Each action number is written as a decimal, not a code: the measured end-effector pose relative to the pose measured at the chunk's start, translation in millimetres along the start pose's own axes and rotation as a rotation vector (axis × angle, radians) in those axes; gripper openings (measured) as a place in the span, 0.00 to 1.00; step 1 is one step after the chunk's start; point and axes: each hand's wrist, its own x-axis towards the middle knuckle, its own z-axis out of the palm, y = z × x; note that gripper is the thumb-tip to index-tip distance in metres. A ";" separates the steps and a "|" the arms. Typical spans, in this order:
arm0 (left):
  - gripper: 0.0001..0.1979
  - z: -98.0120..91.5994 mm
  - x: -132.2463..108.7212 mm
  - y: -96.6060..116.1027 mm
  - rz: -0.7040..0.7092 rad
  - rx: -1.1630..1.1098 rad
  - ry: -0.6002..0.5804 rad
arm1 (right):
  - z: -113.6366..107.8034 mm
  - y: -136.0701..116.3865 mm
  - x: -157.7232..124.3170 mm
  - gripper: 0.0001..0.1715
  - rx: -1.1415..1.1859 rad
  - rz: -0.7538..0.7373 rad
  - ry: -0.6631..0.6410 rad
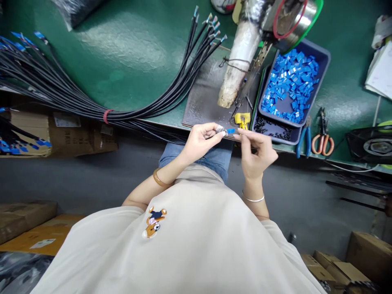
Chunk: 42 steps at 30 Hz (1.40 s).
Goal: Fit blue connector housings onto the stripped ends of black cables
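Note:
My left hand is closed in a pinch on a cable end, just over the front edge of the bench. From its fingertips juts a small blue connector, pointing right. My right hand is pinched too, its fingertips close to the connector's right side; whatever they grip is too small to make out. Just beyond the fingers sits a yellow-topped tool part on a dark metal plate. A bundle of black cables, tied with a red band, lies to the left of my hands.
Right of the plate, one bin holds blue connectors above another with small black parts. Blue-handled pliers and orange-handled cutters lie beside them. A wrapped white arm hangs over the plate. A fan stands far right.

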 end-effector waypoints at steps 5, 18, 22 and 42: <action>0.10 1.7 6.8 -2.8 0.017 0.003 0.007 | 14.3 8.9 -2.0 0.07 -0.114 -0.177 -0.065; 0.13 1.6 25.7 10.6 0.014 -0.110 -0.058 | 18.8 9.1 9.7 0.06 -0.016 0.035 -0.074; 0.15 2.3 28.4 11.1 0.007 -0.108 -0.063 | 18.7 9.4 12.6 0.06 0.013 0.050 -0.071; 0.14 2.3 28.9 14.4 -0.017 -0.098 -0.056 | 15.0 4.6 19.2 0.07 0.009 0.045 -0.108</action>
